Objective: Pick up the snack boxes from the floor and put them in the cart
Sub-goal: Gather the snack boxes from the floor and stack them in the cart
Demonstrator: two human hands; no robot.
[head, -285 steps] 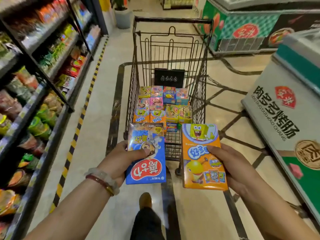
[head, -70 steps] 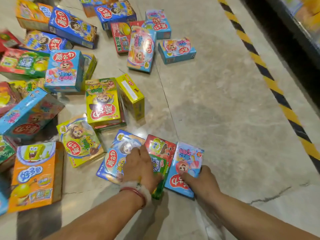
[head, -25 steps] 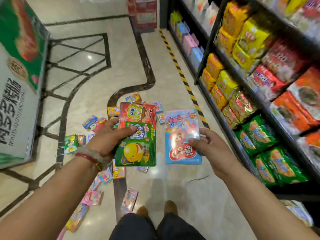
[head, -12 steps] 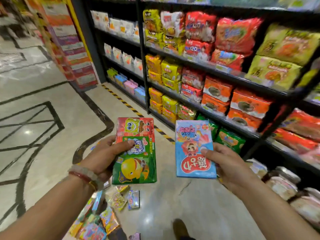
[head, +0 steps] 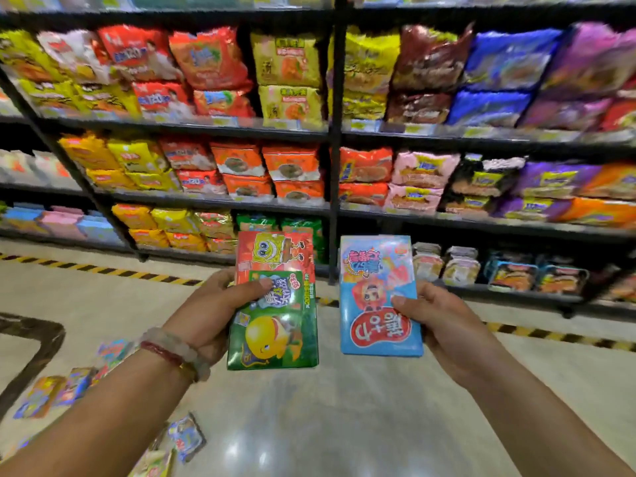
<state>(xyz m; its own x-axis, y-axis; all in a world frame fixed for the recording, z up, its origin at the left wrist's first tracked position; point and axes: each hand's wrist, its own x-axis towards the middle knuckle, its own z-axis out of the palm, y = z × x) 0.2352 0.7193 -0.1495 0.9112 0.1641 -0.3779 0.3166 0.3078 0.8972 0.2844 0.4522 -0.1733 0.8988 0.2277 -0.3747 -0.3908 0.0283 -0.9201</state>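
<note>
Stocked shelves directly ahead; loose boxes on floor lower left. Left hand clamps green box, right hand clamps blue box; long axes upright.

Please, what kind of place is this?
Most likely a supermarket aisle: tall dark shelves packed with snack and noodle packets, price labels on the shelf edges, and yellow-black hazard tape along the polished floor.

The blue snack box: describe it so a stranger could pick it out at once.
Start from the long dark shelves of noodle packets across the background; in front of them two hands hold boxes up. The blue snack box is the one the right hand grips alone. Unlike the red-and-green box in the left hand, it is light blue with a red oval logo and a cartoon child.
</note>
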